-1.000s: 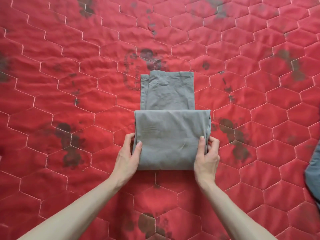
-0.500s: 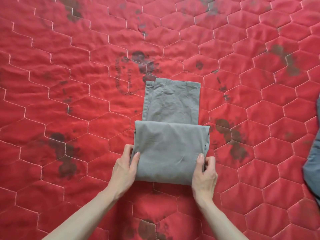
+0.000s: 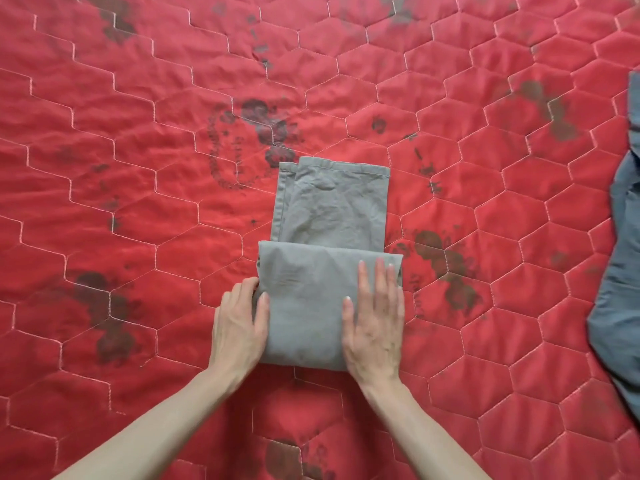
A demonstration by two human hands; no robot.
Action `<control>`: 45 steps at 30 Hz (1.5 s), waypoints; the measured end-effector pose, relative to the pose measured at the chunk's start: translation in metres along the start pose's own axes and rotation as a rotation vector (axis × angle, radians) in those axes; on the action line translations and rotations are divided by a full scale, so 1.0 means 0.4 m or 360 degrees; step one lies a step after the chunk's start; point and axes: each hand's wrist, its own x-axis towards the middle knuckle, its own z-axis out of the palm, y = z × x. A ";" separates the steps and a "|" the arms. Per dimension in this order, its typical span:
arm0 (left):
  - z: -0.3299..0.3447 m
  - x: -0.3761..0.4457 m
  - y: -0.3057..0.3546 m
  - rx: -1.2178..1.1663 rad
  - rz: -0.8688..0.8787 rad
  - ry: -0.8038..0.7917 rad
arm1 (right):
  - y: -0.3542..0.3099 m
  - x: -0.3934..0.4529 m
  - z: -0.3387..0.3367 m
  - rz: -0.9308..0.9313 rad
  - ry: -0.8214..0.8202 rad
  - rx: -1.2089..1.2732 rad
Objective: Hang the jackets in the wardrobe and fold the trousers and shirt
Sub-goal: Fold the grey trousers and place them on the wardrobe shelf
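Flattening now, right hand [image 3: 375, 323] is pressing creased grey trousers [image 3: 308, 306] (folded rectangle); left hand [image 3: 239, 327] is pinching their edge.

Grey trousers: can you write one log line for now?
step: folding | grey trousers: part-folded on red quilt | left hand: grips edge | right hand: flat on top

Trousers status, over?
Left hand grips fold's left edge; right hand flat on top. Grey trousers part-folded. Blue garment far right, clear.
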 end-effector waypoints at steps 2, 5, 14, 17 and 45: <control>-0.001 0.004 -0.005 0.0062 0.0077 0.0004 | 0.004 -0.009 0.015 0.0075 -0.0146 -0.0100; -0.019 0.017 -0.019 0.0222 0.0242 -0.0013 | 0.007 -0.007 0.024 0.0118 -0.0277 -0.0149; -0.098 0.101 -0.145 0.1147 0.1499 -0.0072 | 0.290 0.052 -0.088 -0.0933 -0.0540 -0.0074; -0.101 0.139 -0.153 0.1014 0.1676 0.0005 | 0.331 0.080 -0.096 -0.1121 -0.0603 -0.0275; -0.069 0.126 0.023 -0.0553 0.0062 -0.0167 | 0.160 0.167 -0.106 0.0070 -0.0399 0.1257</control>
